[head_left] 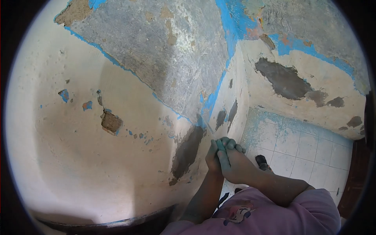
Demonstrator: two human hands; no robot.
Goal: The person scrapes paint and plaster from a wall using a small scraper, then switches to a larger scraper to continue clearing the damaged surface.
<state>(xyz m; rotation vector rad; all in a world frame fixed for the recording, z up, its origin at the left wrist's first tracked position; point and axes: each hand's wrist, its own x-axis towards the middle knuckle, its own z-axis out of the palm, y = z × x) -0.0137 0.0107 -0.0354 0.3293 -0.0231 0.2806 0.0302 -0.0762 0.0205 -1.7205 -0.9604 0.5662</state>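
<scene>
Both hands are pressed together low in front of the wall corner. My right hand (234,159) has its fingers curled round the handle of a thin scraping tool (210,128). Against its side, my left hand (212,157) is closed round the same handle. The tool's narrow pale shaft points up and left to the lower tip of the bare grey patch (164,51), near the blue paint edge (211,102). Bluish dust covers the fingers. The exact tip of the tool is hard to make out.
Cream plaster (78,164) with chips and a hole (111,122) covers the left wall. On the right wall are dark grey patches (284,78). White floor tiles (305,152) lie below, with a dark shoe (261,161). A dark curved rim (117,224) is at the bottom left.
</scene>
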